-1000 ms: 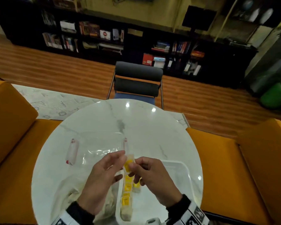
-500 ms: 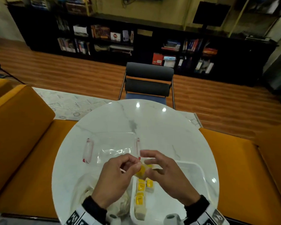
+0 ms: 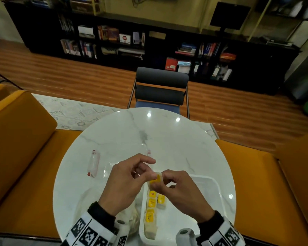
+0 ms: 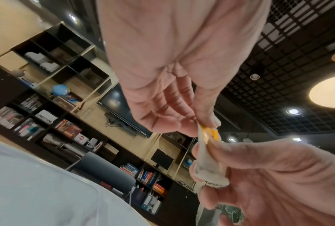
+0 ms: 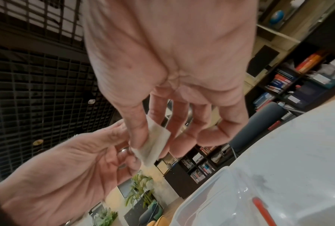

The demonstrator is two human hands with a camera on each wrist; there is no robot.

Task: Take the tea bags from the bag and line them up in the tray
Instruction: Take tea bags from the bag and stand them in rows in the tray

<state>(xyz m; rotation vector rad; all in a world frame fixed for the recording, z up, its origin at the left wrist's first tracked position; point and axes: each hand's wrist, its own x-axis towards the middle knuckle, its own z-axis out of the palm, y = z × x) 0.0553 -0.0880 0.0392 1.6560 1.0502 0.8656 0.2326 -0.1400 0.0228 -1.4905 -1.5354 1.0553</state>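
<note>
Both hands hold one tea bag (image 3: 156, 178) with a yellow tag just above the far left corner of the white plastic tray (image 3: 216, 185). My left hand (image 3: 149, 174) pinches the yellow tag (image 4: 211, 133) between thumb and a finger. My right hand (image 3: 163, 181) pinches the paper pouch (image 5: 153, 145); the pouch (image 4: 209, 169) also shows in the left wrist view. Several tea bags (image 3: 151, 204) lie in a row along the tray's left wall, and one more (image 3: 161, 200) lies beside them. The crumpled plastic bag (image 3: 132, 221) lies left of the tray, partly hidden by my left wrist.
A clear lid with red clips (image 3: 93, 163) lies on the round marble table (image 3: 167, 139) beyond my hands. A grey chair (image 3: 160, 89) stands at the far side. Orange seats (image 3: 21, 139) flank the table left and right.
Both hands have kept hold of the tea bag over the tray's far left corner. The bag now sits lower and more tilted, and my left forefinger has lifted. The head camera shifted.
</note>
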